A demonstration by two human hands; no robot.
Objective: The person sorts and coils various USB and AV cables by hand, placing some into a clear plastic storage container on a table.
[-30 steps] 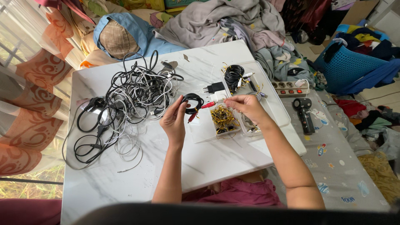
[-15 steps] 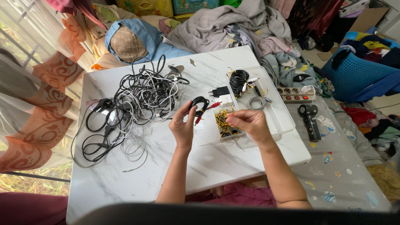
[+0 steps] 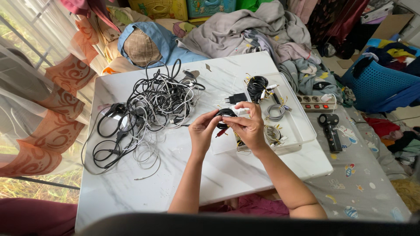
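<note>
Both hands [image 3: 227, 126] pinch closed around a coiled black cable [image 3: 225, 114].

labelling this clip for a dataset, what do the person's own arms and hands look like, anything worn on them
Both arms are bare from the fingers to past the elbow: no sleeves, gloves, watch or bracelet show. The left hand and right hand show no ring that can be made out, though the fingers are too small in the picture to be sure. Nails look short and unpainted. Magenta cloth shows between the elbows below the table edge.

black coiled cable [image 3: 225, 114], white marbled table [image 3: 175, 166]
</note>
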